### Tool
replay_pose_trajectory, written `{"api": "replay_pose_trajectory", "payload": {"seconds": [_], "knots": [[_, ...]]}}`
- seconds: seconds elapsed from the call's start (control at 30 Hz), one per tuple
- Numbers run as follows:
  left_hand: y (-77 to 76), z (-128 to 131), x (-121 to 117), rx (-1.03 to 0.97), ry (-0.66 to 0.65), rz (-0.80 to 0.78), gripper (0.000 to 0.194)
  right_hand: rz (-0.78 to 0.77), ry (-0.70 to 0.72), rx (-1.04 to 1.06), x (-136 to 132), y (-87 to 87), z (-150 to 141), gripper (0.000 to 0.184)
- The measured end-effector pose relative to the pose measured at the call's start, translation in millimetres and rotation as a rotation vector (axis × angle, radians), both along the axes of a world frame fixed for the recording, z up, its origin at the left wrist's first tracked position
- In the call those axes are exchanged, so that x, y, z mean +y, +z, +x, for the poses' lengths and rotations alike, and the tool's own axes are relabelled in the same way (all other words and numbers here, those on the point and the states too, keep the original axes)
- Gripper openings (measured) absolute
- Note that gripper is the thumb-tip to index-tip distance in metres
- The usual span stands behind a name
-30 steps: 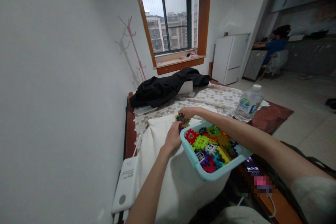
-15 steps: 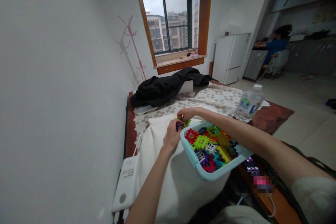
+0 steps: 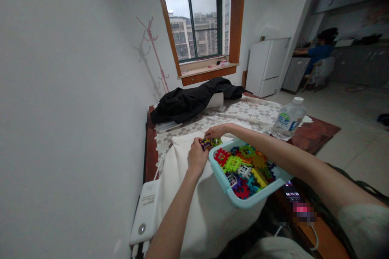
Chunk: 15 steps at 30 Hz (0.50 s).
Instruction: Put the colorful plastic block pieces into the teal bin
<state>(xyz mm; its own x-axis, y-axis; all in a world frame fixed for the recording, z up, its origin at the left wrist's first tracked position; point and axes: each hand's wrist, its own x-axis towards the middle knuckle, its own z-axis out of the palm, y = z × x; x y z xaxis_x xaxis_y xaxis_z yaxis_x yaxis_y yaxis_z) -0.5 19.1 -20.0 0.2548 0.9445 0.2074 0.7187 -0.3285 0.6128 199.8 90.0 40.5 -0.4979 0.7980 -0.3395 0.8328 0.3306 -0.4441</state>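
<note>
Behind the near rim of a light-blue plastic basket, my left hand (image 3: 198, 156) is closed on the near left side of a small cluster of interlocking plastic building pieces (image 3: 209, 143), purple and yellow-green. My right hand (image 3: 215, 131) reaches over from the right, its fingers pinched at the cluster's far edge. Fingertips partly hide how the pieces join. The light-blue basket (image 3: 225, 186) sits just right of my left forearm, filled with toothed building pieces (image 3: 233, 164) in red, lime, white, yellow, purple and teal. Under both hands lies a white cloth (image 3: 179, 170).
A clear plastic bottle (image 3: 289, 119) stands right of the basket on the lace-covered table. Black clothing (image 3: 188, 99) lies at the back. A white power bank (image 3: 146, 210) with cables is at left, a phone (image 3: 293, 194) at right. A person (image 3: 319, 54) sits in the far kitchen.
My left hand has shifted slightly left and turned, exposing more of the cluster. My right fingers have moved a little off its top. The basket stays in place.
</note>
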Motion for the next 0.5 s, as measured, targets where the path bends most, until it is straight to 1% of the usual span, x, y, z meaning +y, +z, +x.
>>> {"api": "replay_pose_trajectory", "payload": {"seconds": [0.1,0.17,0.27,0.4,0.5], "knots": [[1.0,0.7,-0.9,0.049,0.035,0.041,0.053,-0.054,0.001,0.029,-1.9,-1.9,-0.6,0.042],[0.5,0.8,-1.3,0.08,0.054,0.084,0.056,-0.077,0.008,0.037,-3.2,-1.9,-0.9,0.052],[-1.6,0.9,-1.8,0.125,0.027,0.129,0.06,-0.087,0.015,0.03,-4.1,-0.8,-1.5,0.063],[-3.8,1.5,-2.1,0.163,-0.036,0.096,0.072,-0.068,0.011,0.023,-2.8,-0.5,-2.8,0.063],[-4.5,1.6,-1.8,0.161,-0.073,0.064,0.082,-0.059,0.005,0.029,-1.5,-1.5,-3.3,0.058]]}}
